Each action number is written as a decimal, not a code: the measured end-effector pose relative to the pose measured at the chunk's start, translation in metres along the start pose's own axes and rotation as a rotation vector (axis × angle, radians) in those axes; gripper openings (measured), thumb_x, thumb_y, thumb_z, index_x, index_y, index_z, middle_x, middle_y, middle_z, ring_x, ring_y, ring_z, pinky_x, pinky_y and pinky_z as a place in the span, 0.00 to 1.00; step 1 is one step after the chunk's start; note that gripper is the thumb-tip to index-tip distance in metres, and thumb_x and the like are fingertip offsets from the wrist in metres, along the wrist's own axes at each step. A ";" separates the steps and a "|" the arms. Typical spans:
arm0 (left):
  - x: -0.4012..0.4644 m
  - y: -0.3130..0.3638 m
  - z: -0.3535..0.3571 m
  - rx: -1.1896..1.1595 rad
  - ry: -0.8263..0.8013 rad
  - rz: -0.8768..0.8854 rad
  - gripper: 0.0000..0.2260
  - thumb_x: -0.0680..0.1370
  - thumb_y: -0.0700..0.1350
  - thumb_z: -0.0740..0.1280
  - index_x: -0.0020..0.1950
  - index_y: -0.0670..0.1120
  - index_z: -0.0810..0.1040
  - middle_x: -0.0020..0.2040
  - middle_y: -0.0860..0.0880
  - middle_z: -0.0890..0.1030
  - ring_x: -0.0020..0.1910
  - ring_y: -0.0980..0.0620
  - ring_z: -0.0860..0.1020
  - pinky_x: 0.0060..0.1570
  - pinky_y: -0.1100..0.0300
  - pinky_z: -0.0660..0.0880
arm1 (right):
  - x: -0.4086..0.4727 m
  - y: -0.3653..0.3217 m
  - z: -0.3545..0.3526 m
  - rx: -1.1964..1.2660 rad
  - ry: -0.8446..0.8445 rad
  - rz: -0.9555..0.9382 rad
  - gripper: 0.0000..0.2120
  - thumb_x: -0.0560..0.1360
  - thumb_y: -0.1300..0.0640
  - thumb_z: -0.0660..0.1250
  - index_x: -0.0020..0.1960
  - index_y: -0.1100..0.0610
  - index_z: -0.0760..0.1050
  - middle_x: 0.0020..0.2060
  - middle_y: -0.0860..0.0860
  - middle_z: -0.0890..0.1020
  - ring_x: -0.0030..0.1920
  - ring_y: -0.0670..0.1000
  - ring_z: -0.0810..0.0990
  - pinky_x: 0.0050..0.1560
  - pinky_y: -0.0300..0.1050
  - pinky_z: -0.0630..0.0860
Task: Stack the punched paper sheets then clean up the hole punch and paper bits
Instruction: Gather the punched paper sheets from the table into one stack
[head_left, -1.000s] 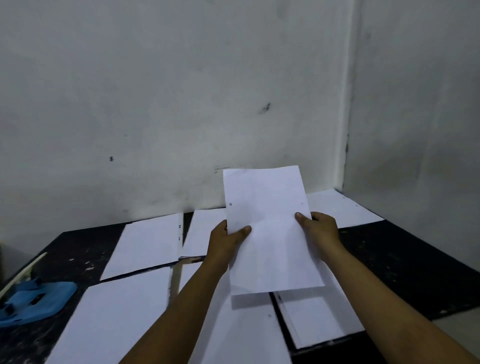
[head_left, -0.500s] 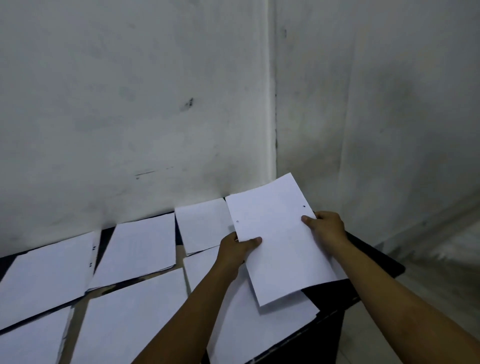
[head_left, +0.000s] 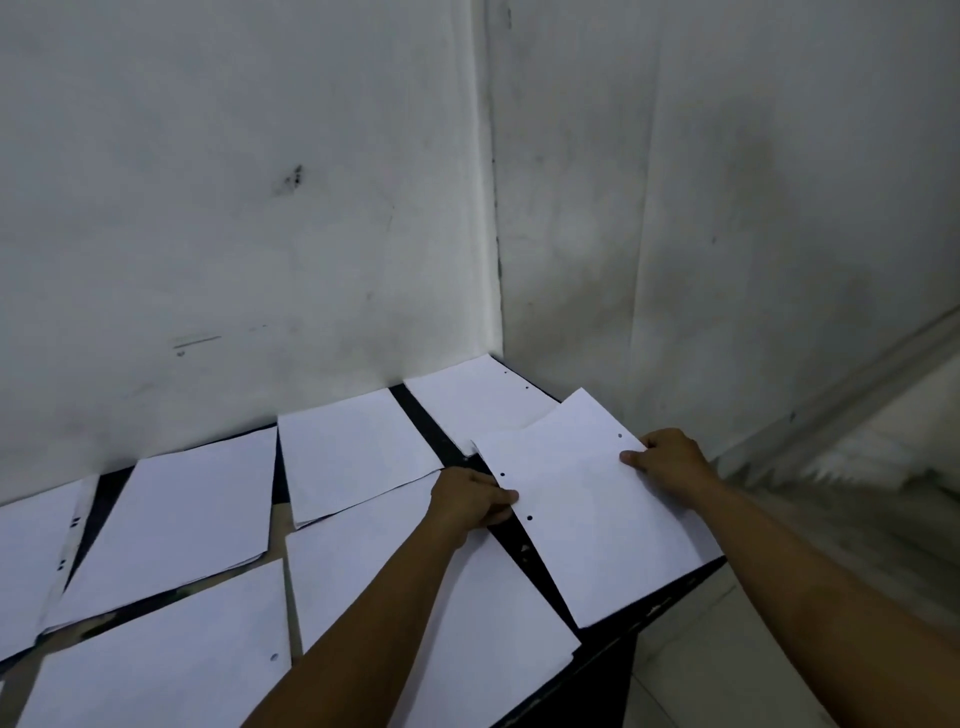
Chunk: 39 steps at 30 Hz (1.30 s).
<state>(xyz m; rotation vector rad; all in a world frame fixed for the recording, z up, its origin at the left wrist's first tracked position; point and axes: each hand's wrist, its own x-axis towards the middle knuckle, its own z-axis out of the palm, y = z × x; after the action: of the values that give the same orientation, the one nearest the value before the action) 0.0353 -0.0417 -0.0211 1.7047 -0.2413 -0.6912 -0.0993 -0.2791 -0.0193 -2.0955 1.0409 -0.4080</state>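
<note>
Both hands hold one punched sheet (head_left: 592, 499) at right of frame, low over the worktop (head_left: 524, 545): left hand (head_left: 470, 501) pinching its left edge, right hand (head_left: 670, 460) its right.

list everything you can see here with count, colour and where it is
held sheet: one, white, punched holes along both short edges, gripped over the table's right end, its far corner overlapping the corner sheet
corner sheet: one, white, holes at its far right edge, in the wall corner
other paper sheets or piles: six in view, white, flat in two rows across the table, some cut off by the frame
table: one, black, against the walls
walls: two, grey-white and scuffed, meeting in a corner behind the table
floor: pale, lower right
left hand: pinches the held sheet's left edge
right hand: pinches its right edge
</note>
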 end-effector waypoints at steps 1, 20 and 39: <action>0.001 0.000 0.001 0.049 0.006 0.003 0.15 0.67 0.32 0.79 0.50 0.31 0.82 0.48 0.37 0.84 0.38 0.45 0.83 0.36 0.60 0.82 | 0.002 0.001 0.001 -0.024 0.004 -0.006 0.12 0.74 0.54 0.72 0.39 0.62 0.76 0.36 0.55 0.79 0.36 0.52 0.75 0.33 0.42 0.67; 0.034 0.030 0.003 0.768 0.046 0.145 0.19 0.71 0.48 0.75 0.31 0.45 0.66 0.27 0.49 0.71 0.24 0.55 0.69 0.22 0.66 0.65 | 0.001 0.004 0.043 -0.382 0.138 -0.338 0.13 0.77 0.56 0.61 0.61 0.47 0.74 0.61 0.48 0.73 0.62 0.53 0.70 0.60 0.48 0.64; 0.127 0.058 0.020 1.299 0.001 0.489 0.15 0.75 0.54 0.72 0.52 0.44 0.84 0.51 0.46 0.84 0.54 0.48 0.79 0.52 0.57 0.74 | 0.002 0.025 0.061 -0.551 0.233 -0.484 0.17 0.78 0.45 0.54 0.59 0.49 0.74 0.57 0.47 0.75 0.56 0.54 0.73 0.51 0.50 0.65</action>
<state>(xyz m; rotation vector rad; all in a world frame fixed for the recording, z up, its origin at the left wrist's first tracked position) 0.1377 -0.1374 -0.0085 2.6819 -1.2623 -0.0928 -0.0767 -0.2612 -0.0784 -2.8657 0.8226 -0.6720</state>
